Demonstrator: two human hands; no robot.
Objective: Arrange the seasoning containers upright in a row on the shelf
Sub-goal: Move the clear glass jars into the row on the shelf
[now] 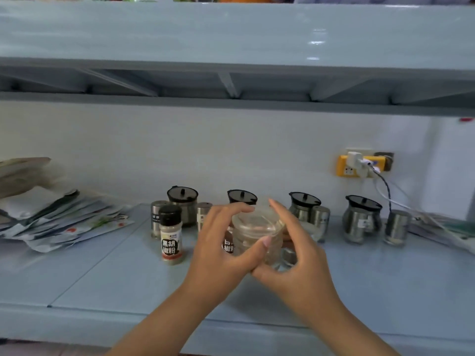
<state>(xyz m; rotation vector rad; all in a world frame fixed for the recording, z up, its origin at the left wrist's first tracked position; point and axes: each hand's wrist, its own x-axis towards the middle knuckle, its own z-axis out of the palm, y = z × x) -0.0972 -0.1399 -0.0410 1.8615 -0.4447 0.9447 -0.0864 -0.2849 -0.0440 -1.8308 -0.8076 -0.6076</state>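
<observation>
1. Both hands cupped around a clear glass jar [257,236] at frame centre: left hand [221,249] on its left side, right hand [298,255] on its right, thumbs meeting in front.
2. Held just above the shelf [115,273], in front of the back row of lidded steel-and-glass pots [183,205] and small steel shakers [397,226].
3. Best kept level, lowered into a gap clear of the black-capped pepper bottle [171,233] at left.
4. Set flat before loosening either grip; glass likely slippery.
</observation>
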